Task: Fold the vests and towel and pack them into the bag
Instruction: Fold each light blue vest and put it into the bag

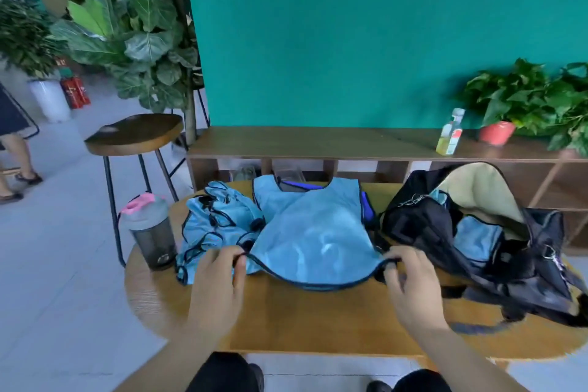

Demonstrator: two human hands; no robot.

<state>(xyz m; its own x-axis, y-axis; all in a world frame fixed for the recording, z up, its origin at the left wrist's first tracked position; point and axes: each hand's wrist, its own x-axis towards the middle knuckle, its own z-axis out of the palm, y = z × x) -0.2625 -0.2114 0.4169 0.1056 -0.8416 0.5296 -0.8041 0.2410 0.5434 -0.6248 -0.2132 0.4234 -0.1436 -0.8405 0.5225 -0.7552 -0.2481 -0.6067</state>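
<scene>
Here, light-blue vest [313,232] lies spread flat at desk [318,321] centre, neck toward far edge. Left hand [219,283] pinches near hem's left corner, right hand [410,286] pinches right corner, fingers curled on black trim. Fabric looks thin, light, limp, likely slippery: hem corners and shoulders best holds for folding. Crumpled vests [216,223] heaped toward left edge, beside shaker bottle [152,232]. Black bag [423,226] gapes open at right edge; folded blue piece [477,240] already inside.

nothing legible anywhere. blurred label on the bottle [450,134] on the shelf [318,140], faint white marks low on the shaker [152,232] on the counter [318,312], red sign [60,62] above the fire extinguishers [74,92]: all unreadable.
</scene>
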